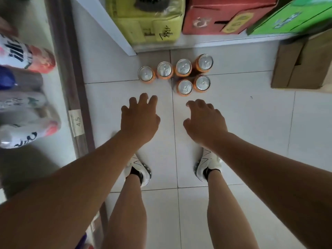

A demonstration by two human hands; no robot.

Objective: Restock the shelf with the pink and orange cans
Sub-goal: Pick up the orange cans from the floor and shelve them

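Several orange cans with silver tops stand upright on the white tiled floor, in a back row and a shorter front pair. My left hand hovers above the floor in front of the cans, fingers spread and empty. My right hand hangs beside it with fingers loosely curled and empty, just short of the front pair. On the left, the shelf holds cans on their sides, among them a white and pink one. No pink cans show on the floor.
A low white shelf at the back carries a yellow pack, a red carton and a green carton. A brown cardboard box sits on the floor at right. My two feet in white shoes stand below my hands.
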